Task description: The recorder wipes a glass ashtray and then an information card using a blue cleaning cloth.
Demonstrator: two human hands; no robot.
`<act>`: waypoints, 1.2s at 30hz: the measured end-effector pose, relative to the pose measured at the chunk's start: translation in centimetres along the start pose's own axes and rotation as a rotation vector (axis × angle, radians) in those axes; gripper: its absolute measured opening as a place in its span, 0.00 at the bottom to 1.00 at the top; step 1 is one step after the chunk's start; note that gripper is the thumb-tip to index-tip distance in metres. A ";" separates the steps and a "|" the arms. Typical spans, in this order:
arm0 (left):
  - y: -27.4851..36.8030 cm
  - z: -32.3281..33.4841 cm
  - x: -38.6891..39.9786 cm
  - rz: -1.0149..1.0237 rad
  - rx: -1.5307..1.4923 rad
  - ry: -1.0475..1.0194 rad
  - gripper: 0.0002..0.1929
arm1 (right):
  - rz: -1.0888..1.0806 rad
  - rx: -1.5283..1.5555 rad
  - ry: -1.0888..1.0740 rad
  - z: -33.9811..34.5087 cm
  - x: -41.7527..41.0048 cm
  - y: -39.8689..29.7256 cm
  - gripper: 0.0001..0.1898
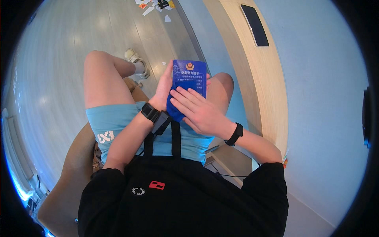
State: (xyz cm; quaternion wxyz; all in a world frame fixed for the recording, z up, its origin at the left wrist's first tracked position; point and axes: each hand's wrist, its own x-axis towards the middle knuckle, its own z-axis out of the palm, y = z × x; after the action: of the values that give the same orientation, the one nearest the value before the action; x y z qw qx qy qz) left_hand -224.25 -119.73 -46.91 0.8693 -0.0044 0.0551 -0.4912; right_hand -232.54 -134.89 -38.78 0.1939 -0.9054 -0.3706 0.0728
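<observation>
A flat blue card or small sign [189,71] with a gold and red emblem and white writing lies face up over my left hand [164,86]. The thumb shows at its left edge and fingertips at its right edge. My right hand [197,109] lies flat, palm down, on a dark blue cloth [176,111], pressing it on the lower part of the card. Part of the cloth hangs over the card's lower left edge. Both hands are above my lap, and a black band is on each wrist.
A dark-screened phone or tablet [255,25] lies on the long wooden shelf [260,71] to the right, by a pale blue wall. Paper scraps [148,11] and small packets are on the floor at the top. I sit on a tan chair [74,166].
</observation>
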 end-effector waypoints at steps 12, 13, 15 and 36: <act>2.6 -0.1 -0.3 0.131 -0.043 -0.078 0.47 | -0.111 0.032 0.037 -0.8 0.2 0.7 0.36; 2.5 -0.1 -0.3 0.132 -0.042 -0.076 0.47 | -0.075 0.050 0.063 -0.8 0.1 0.7 0.36; 1.9 0.0 -0.1 0.114 -0.060 -0.104 0.47 | -0.039 0.069 0.088 -1.0 0.1 0.9 0.36; 1.7 0.0 -0.4 0.037 0.106 0.007 0.43 | -0.041 0.008 0.065 0.2 0.1 0.3 0.36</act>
State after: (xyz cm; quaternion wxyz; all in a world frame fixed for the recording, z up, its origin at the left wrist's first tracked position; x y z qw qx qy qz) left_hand -223.00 -118.50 -47.01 0.8771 0.0442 0.0319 -0.4772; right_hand -232.34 -134.99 -39.15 0.2108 -0.8987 -0.3824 0.0408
